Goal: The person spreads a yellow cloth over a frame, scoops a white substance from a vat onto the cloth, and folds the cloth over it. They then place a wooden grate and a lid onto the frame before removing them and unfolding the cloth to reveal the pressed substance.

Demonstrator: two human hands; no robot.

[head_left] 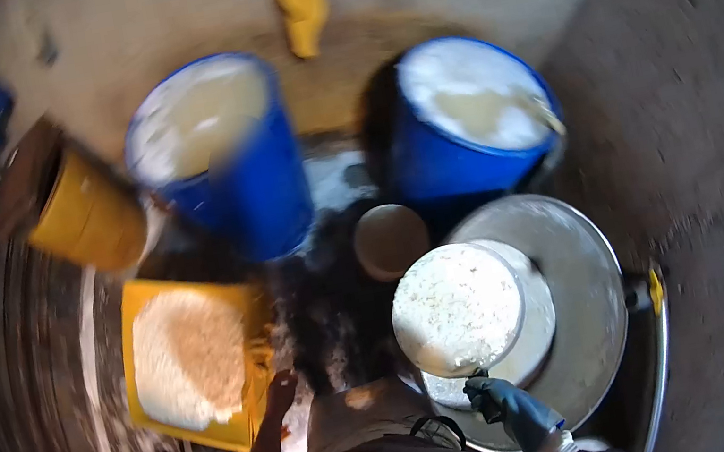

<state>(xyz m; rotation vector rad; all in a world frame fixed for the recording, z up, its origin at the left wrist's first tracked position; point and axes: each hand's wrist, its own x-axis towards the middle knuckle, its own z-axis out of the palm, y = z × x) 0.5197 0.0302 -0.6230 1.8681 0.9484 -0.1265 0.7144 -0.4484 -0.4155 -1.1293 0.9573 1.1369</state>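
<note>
My right hand (507, 403), in a grey-green glove, is closed at the near edge of a round vessel (458, 308) full of white, lumpy material. This vessel is over a large metal basin (583, 285), where more white material (538, 331) shows beneath it. Bare and blurred, my left hand (282, 393) hangs beside the right edge of a yellow container (147, 358) that holds a pale, grainy heap (192, 355). Its fingers are too unclear to read.
Two blue barrels (265, 189) (465, 156) with whitish, foamy contents stand ahead. Between them and me is a small round vessel (391, 240). A yellow container (92, 214) stands at left. A hose (662, 367) runs along the basin's right side.
</note>
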